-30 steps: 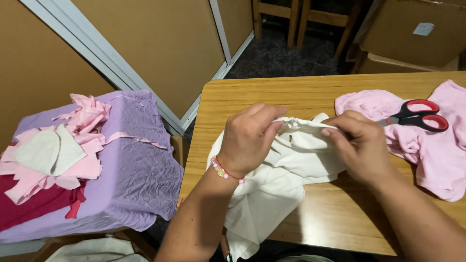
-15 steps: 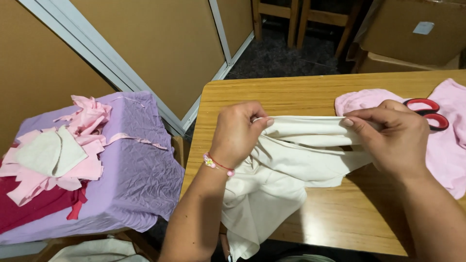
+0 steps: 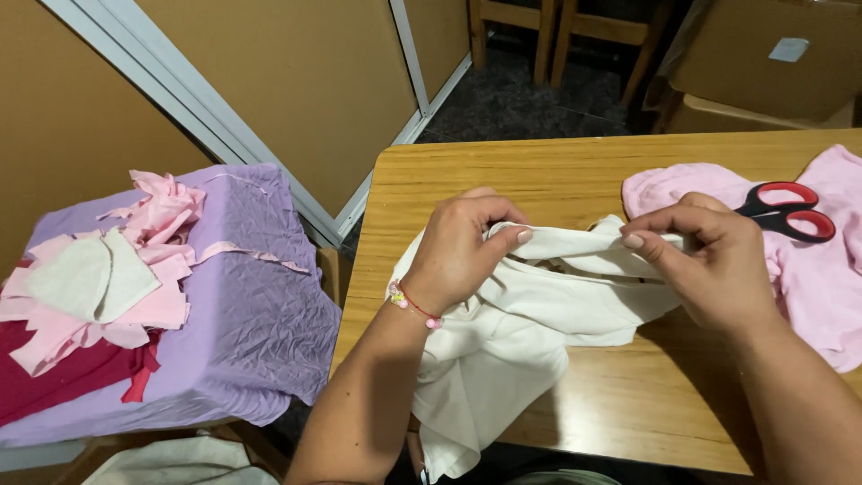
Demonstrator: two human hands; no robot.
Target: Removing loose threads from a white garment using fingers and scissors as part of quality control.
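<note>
A cream-white piece of cloth [image 3: 530, 323] lies on the wooden table [image 3: 557, 180] and hangs over its near edge. My left hand [image 3: 462, 247], with a beaded bracelet at the wrist, pinches the cloth's upper edge. My right hand [image 3: 709, 260] pinches the same edge further right, so a short stretch of it is held taut between the two hands. Black scissors with red handles [image 3: 786, 211] rest on a pink cloth [image 3: 822, 269] just behind my right hand.
Left of the table stands a low surface under a wrinkled lilac cloth [image 3: 242, 305], with pink, white and dark red fabric scraps [image 3: 99, 287] piled on it. Cardboard boxes [image 3: 763, 63] and chair legs [image 3: 557, 36] stand beyond the table's far edge.
My hands moved apart and stretched the white cloth's edge, then came a little closer again. My right hand moved right, partly covering the scissors, and now sits just in front of them.
</note>
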